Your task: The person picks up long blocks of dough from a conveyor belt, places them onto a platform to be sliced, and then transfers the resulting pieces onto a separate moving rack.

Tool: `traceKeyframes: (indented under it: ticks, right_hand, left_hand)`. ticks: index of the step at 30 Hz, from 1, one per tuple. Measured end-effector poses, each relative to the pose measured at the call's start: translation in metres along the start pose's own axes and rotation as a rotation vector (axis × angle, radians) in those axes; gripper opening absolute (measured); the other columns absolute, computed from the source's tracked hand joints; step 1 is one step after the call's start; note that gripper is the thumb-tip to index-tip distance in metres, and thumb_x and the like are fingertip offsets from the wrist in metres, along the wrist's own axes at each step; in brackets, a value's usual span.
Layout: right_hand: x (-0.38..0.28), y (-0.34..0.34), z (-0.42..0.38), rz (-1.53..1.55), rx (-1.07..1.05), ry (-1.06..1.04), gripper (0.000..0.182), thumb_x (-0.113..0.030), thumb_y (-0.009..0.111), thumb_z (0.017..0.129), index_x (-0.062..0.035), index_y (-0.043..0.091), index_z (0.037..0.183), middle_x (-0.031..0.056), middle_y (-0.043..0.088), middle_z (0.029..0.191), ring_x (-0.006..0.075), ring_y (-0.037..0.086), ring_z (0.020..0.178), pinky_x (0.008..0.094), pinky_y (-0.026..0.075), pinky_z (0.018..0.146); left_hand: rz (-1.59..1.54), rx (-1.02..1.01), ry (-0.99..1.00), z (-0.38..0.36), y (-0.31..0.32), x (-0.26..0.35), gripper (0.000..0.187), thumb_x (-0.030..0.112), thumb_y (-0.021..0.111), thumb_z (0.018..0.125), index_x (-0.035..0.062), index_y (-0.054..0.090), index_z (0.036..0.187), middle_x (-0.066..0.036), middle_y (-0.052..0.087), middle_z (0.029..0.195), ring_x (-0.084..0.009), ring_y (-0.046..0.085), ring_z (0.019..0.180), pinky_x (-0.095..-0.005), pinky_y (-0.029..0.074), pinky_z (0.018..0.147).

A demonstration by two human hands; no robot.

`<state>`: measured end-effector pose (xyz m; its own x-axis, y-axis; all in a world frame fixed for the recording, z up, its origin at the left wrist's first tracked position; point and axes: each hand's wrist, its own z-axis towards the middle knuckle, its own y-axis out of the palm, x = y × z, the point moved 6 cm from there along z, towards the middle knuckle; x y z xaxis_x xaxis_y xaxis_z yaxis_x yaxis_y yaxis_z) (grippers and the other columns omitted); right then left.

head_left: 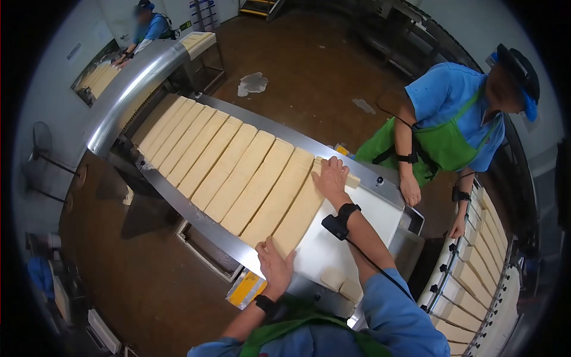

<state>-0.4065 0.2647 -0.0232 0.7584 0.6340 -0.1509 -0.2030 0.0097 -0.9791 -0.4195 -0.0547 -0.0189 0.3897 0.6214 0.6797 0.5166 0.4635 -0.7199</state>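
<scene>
Long, pale stacks of what look like dough sheets (256, 187) lie side by side across a conveyor. The nearest stack of dough sheets (302, 208) borders the bare white belt (372, 217). At its near end is my left hand (275, 268), thumb and fingers against the end. My right hand (332, 178) grips the far end from above, fingers bent over it and slightly apart. Between them the hands hold this stack lengthwise; it rests on the belt. A small loose strip (353, 180) lies beside my right hand. Small pale pieces (340, 281) sit close to my body.
A co-worker in a green apron (443, 146) stands right, beside a second conveyor carrying pale stacks (479, 262). A curved metal hood (137, 80) spans my conveyor's far end. Another person (151, 27) works behind it. Metal side rails (208, 229) edge the belt.
</scene>
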Motion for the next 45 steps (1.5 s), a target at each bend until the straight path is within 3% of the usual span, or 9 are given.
traceKeyframes:
  ticks: [10,18,20,21,23,27,32,36,45]
  right_hand:
    - [0.049,-0.012,-0.034,-0.028,-0.114,0.129,0.054,-0.049,0.068,0.087,-0.0008,0.07,0.113,0.0158,0.066,0.11,0.0335,0.062,0.11,0.0504,0.039,0.096]
    - [0.185,-0.058,-0.197,0.056,-0.027,0.577,0.057,-0.047,0.071,0.091,0.0035,0.062,0.115,0.0243,0.07,0.103,0.0434,0.068,0.101,0.0537,0.053,0.09]
    - [0.177,-0.052,-0.219,-0.048,0.319,0.418,0.06,-0.052,0.068,0.091,0.0032,0.063,0.113,0.0231,0.069,0.107,0.0412,0.066,0.106,0.0531,0.051,0.095]
    - [0.171,-0.06,-0.221,0.14,0.26,0.534,0.053,-0.048,0.07,0.091,0.0013,0.063,0.109,0.0236,0.068,0.108,0.041,0.065,0.105,0.0514,0.052,0.093]
    - [0.164,-0.062,-0.225,0.09,0.289,0.599,0.047,-0.044,0.071,0.089,-0.0005,0.065,0.105,0.0226,0.068,0.103,0.041,0.064,0.099,0.0513,0.051,0.091]
    - [0.164,-0.075,-0.267,0.166,0.357,0.656,0.057,-0.042,0.071,0.088,0.0062,0.061,0.116,0.0272,0.063,0.112,0.0415,0.059,0.106,0.05,0.047,0.096]
    - [0.188,-0.162,-0.404,0.192,0.677,0.881,0.055,-0.036,0.07,0.092,0.0069,0.057,0.124,0.0261,0.058,0.109,0.0435,0.055,0.103,0.0502,0.045,0.094]
    - [0.22,-0.233,-0.56,0.062,0.948,1.103,0.047,-0.03,0.07,0.093,0.0034,0.057,0.123,0.0263,0.059,0.112,0.046,0.055,0.106,0.0531,0.045,0.094]
    - [0.275,-0.277,-0.848,-0.156,1.137,1.471,0.033,-0.027,0.061,0.099,-0.0009,0.064,0.12,0.022,0.066,0.108,0.0426,0.063,0.103,0.05,0.05,0.089]
  left_hand:
    - [0.047,0.044,0.04,-0.002,0.009,0.015,0.087,0.028,0.088,0.077,0.0005,0.039,0.143,-0.026,0.04,0.133,-0.0475,0.048,0.121,-0.054,0.047,0.099]
    - [0.239,-0.375,0.333,0.006,0.032,0.059,0.086,0.036,0.089,0.072,0.01,0.046,0.142,-0.023,0.047,0.134,-0.0449,0.054,0.113,-0.0531,0.052,0.092]
    - [0.317,-0.456,0.325,0.014,0.046,0.046,0.096,0.042,0.092,0.067,0.0146,0.045,0.146,-0.019,0.05,0.134,-0.0393,0.054,0.122,-0.0522,0.051,0.094]
    - [0.322,-0.454,0.359,0.016,0.054,0.043,0.1,0.043,0.092,0.066,0.012,0.043,0.148,-0.019,0.052,0.135,-0.0394,0.05,0.13,-0.0542,0.047,0.102]
    - [0.297,-0.384,0.461,0.02,0.084,0.016,0.101,0.039,0.093,0.067,0.0029,0.043,0.147,-0.022,0.055,0.139,-0.0434,0.047,0.134,-0.0578,0.04,0.11]
    - [0.251,-0.265,0.558,-0.005,0.062,0.062,0.079,0.015,0.092,0.065,0.0045,0.052,0.133,-0.022,0.054,0.123,-0.0455,0.058,0.112,-0.05,0.05,0.097]
    - [0.178,-0.278,0.766,-0.072,0.086,0.126,0.077,0.014,0.091,0.067,0.0098,0.054,0.134,-0.02,0.05,0.131,-0.0436,0.057,0.114,-0.05,0.049,0.098]
    - [0.058,-0.33,1.159,-0.184,0.113,0.202,0.086,0.012,0.089,0.068,0.0118,0.05,0.145,-0.022,0.046,0.143,-0.0427,0.049,0.128,-0.0479,0.047,0.102]
    - [0.115,-1.038,1.461,-0.433,0.126,0.275,0.082,0.018,0.082,0.079,0.0069,0.042,0.149,-0.03,0.038,0.14,-0.05,0.045,0.121,-0.0531,0.043,0.102]
